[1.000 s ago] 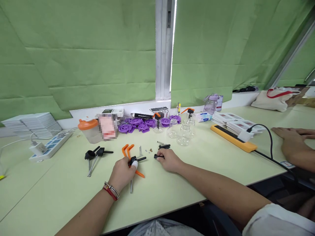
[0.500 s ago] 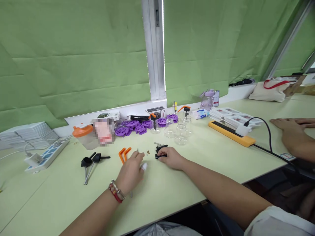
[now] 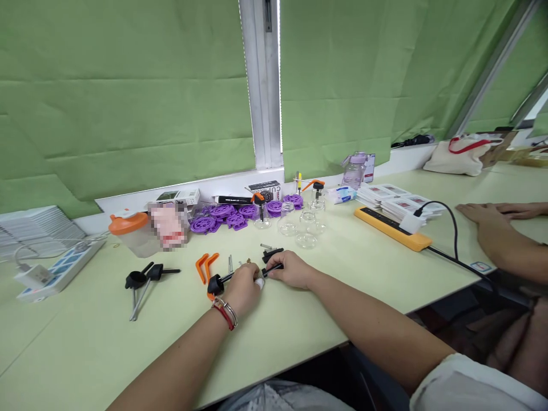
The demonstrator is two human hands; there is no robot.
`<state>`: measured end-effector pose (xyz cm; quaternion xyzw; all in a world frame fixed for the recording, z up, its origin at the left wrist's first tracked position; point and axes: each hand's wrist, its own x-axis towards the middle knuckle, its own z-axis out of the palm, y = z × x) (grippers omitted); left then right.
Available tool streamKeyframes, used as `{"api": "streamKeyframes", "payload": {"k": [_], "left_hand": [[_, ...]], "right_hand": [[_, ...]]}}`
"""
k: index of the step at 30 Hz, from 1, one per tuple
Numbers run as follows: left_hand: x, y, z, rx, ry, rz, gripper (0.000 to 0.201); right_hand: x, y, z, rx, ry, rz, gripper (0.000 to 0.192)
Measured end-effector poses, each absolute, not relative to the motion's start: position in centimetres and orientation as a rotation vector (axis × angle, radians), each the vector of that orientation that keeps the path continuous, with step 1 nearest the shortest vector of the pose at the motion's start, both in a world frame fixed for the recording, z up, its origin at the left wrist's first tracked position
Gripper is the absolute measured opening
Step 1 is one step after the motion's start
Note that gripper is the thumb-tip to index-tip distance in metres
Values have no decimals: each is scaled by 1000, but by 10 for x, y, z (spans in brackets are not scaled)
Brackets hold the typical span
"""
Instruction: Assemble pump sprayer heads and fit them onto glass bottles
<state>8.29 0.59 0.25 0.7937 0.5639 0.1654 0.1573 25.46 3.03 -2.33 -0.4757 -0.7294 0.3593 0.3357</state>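
table (image 3: 85, 342) pale green | blinds (image 3: 128, 85) green | levers (image 3: 204, 266) orange | discs (image 3: 222, 214) purple | power strip (image 3: 387, 228) yellow

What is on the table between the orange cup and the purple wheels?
In the head view, a blurred pink thing stands between the orange-lidded cup and the purple wheels.

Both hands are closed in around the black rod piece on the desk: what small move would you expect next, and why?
Probably lifting the black rod piece slightly clear of the table. The left hand grips it near the middle, its knob end poking out to the left, and the right hand pinches the other end. It lies low among small loose parts, so there is little room to work the ends.
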Motion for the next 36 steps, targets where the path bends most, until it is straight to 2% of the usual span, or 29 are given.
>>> {"api": "streamKeyframes", "payload": {"k": [6, 16, 26, 31, 36], "left_hand": [[84, 4, 3, 2326, 1633, 398, 14], [83, 2, 12, 2305, 1679, 316, 16], [81, 13, 24, 2374, 1601, 351, 17], [86, 39, 41, 2455, 1634, 327, 17], [100, 71, 41, 2523, 1643, 215, 19]], "right_hand": [[259, 30, -19, -1268, -1975, 864, 16], [264, 34, -13, -1264, -2225, 485, 19], [272, 41, -7, -1282, -1980, 536, 43], [275, 55, -8, -1360, -1923, 623, 30], [267, 70, -18, -1357, -1954, 646, 29]]}}
